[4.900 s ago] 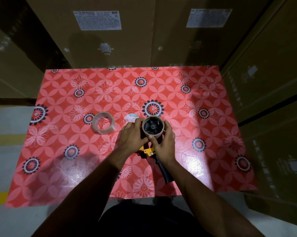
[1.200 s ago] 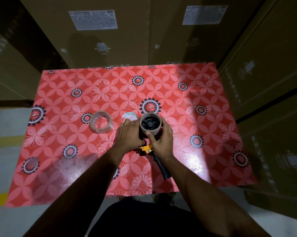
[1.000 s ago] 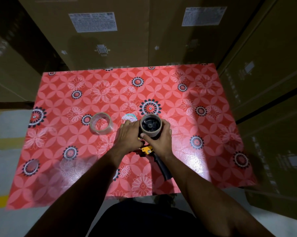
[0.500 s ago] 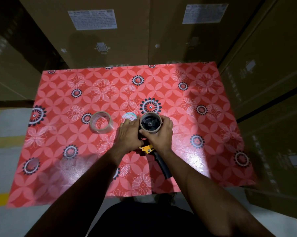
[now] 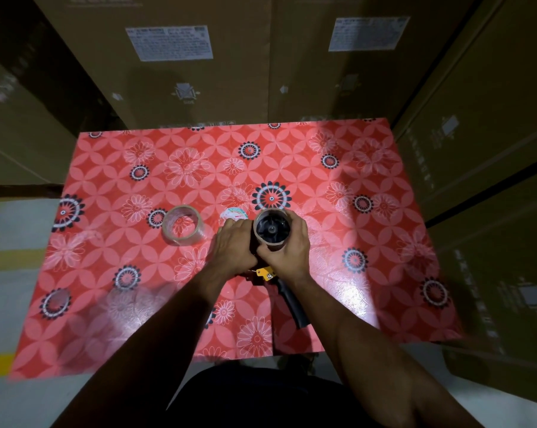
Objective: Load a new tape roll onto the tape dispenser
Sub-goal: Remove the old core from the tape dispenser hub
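A tape dispenser [image 5: 287, 293] with a black handle and a yellow part lies on the red flowered table [image 5: 369, 242]. A brown cardboard core [image 5: 272, 241] sits on its black spool hub [image 5: 272, 227]. My right hand [image 5: 288, 251] wraps the core from the right and front. My left hand [image 5: 234, 247] presses against the dispenser body just left of the core. A roll of clear tape [image 5: 180, 224] lies flat on the table, left of my hands and untouched.
A small round sticker-like disc [image 5: 235, 214] lies just beyond my left hand. Tall cardboard boxes [image 5: 199, 63] stand behind the table and along its right side. Grey floor with yellow lines shows at the left.
My hands have stayed on the core and the dispenser; the right thumb has shifted slightly across the core's front. The clear tape roll has not moved.
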